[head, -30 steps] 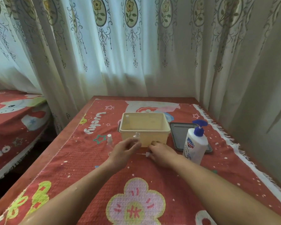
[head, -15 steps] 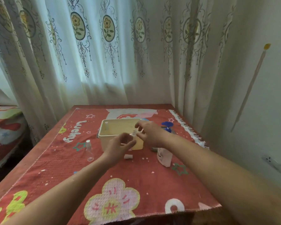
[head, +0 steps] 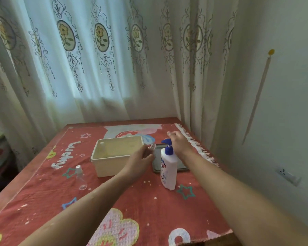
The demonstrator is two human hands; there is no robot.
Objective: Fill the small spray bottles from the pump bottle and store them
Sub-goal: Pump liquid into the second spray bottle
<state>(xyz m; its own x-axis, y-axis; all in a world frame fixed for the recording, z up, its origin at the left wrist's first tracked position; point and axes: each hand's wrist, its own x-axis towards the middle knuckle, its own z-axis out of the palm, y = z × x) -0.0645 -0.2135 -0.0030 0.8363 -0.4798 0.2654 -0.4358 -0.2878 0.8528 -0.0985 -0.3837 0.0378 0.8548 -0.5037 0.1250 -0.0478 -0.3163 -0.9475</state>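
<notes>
Holds a small spray bottle (head: 152,146) in the left fingers (head: 145,153), curled round its clear body, neck up and uncapped, tipped a little to the right. Does so with the left hand (head: 140,161) lifted just right of the bin's near-right corner. Bottle neck close to the blue pump head (head: 169,148), with a small gap between.

Bunched and blurred, the right fingertips (head: 169,133), a pale speck among them. Impossible to tell whether pinching something or clenched on nothing. Just above and beyond the pump head, the right hand (head: 179,142), wrist bent down; contact with the pump not clear.

Under that hand, the white pump bottle (head: 168,172), upright on the red cloth (head: 132,201). Behind it, a dark flat tray (head: 182,167), partly hidden. Left of both, a cream plastic bin (head: 110,168), open-topped, near the cloth's middle. In its far-left corner, a small pale round thing, too small to name.

Further left and nearer, a second small spray bottle (head: 80,177), clear, white-capped, upright, apart from the bin. Beyond the cloth's far edge, flowered curtains (head: 100,68). On the right wall, a socket (head: 288,175).
</notes>
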